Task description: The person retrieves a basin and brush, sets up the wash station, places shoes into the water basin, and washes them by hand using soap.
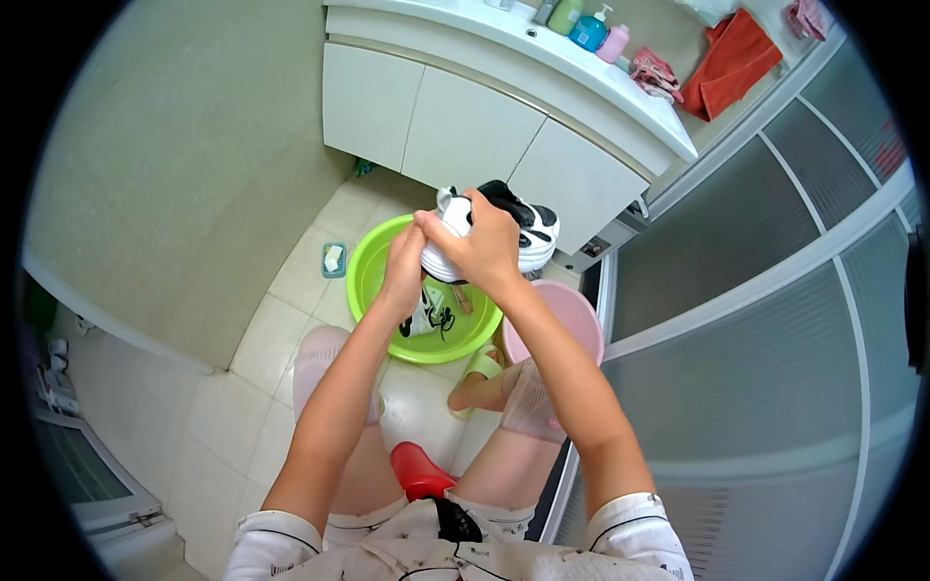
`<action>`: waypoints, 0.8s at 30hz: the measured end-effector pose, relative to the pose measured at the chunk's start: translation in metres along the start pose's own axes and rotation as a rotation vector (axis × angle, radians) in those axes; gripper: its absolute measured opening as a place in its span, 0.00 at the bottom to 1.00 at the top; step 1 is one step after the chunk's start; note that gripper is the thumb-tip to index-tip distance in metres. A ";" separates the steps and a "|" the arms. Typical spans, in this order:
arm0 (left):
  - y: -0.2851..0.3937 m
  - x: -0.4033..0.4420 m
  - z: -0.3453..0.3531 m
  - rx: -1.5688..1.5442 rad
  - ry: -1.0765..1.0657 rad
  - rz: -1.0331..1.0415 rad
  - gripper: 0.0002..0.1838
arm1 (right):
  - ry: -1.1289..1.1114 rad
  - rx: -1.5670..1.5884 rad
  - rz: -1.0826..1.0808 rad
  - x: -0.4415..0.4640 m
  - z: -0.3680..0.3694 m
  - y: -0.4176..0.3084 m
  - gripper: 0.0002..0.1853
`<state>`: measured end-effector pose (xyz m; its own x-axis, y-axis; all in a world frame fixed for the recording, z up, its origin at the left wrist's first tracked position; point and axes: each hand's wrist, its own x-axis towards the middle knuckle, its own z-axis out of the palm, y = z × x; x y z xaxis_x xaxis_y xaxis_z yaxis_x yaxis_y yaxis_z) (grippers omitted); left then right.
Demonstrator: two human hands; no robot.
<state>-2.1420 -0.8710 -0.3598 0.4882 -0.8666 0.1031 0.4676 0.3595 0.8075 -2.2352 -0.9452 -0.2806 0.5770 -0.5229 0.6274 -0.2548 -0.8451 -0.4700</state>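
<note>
Above a green basin (360, 281) on the floor, a white and black sneaker (539, 237) is held up, its toe or heel end pointing right. My right hand (487, 240) is wrapped round the near side of the sneaker. My left hand (403, 259) is closed at the sneaker's left end, fingertips close to my right thumb; whatever is in its fingers is hidden. Inside the basin lie a second white shoe (418, 318) with black laces and a brownish brush-like object (463, 300).
A pink basin (554, 324) stands right of the green one. Left lies a soap dish (333, 259) with soap. Ahead is a white vanity (465, 126) with bottles (589, 31) and a red cloth (731, 63). Glass panels (736, 368) stand right; a red stool (418, 470) is beneath me.
</note>
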 end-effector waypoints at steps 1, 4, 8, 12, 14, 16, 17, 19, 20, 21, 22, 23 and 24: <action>0.002 0.000 0.004 -0.031 -0.011 0.018 0.25 | 0.051 0.048 0.034 0.001 0.003 0.005 0.26; 0.000 0.001 0.013 -0.078 -0.014 0.058 0.27 | 0.223 0.256 0.144 0.007 0.007 0.008 0.26; 0.027 -0.010 0.019 -0.328 -0.147 -0.472 0.34 | 0.287 0.561 0.230 -0.002 0.014 0.040 0.30; 0.023 -0.006 0.012 -0.733 -0.281 -0.564 0.29 | 0.369 0.721 0.373 -0.009 0.024 0.020 0.30; 0.015 -0.002 0.002 -0.757 -0.213 -0.543 0.28 | 0.339 0.737 0.426 -0.021 0.031 0.014 0.30; 0.003 0.005 -0.002 -0.762 -0.115 -0.479 0.25 | 0.354 0.611 0.391 -0.037 0.042 0.014 0.24; -0.002 0.008 -0.004 -0.709 -0.047 -0.434 0.24 | 0.460 0.527 0.382 -0.040 0.051 0.001 0.23; -0.006 0.008 0.000 -0.600 0.084 -0.354 0.22 | 0.529 0.297 0.227 -0.048 0.072 0.002 0.24; -0.004 0.005 0.004 -0.585 0.077 -0.331 0.19 | 0.510 0.235 0.227 -0.051 0.074 0.008 0.24; -0.002 0.002 0.010 -0.547 0.109 -0.260 0.21 | 0.491 0.173 0.227 -0.052 0.074 0.010 0.24; -0.002 0.000 0.018 -0.507 0.140 -0.185 0.23 | 0.420 0.165 0.300 -0.043 0.060 0.010 0.23; -0.003 -0.003 0.021 -0.465 0.172 -0.115 0.25 | 0.348 0.156 0.378 -0.033 0.045 0.009 0.22; -0.010 -0.002 0.015 -0.442 0.104 -0.113 0.41 | 0.274 0.205 0.507 -0.019 0.029 0.009 0.17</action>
<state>-2.1586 -0.8776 -0.3591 0.4770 -0.8776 -0.0479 0.7802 0.3977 0.4828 -2.2259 -0.9402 -0.3147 0.1955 -0.8868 0.4187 -0.2754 -0.4594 -0.8444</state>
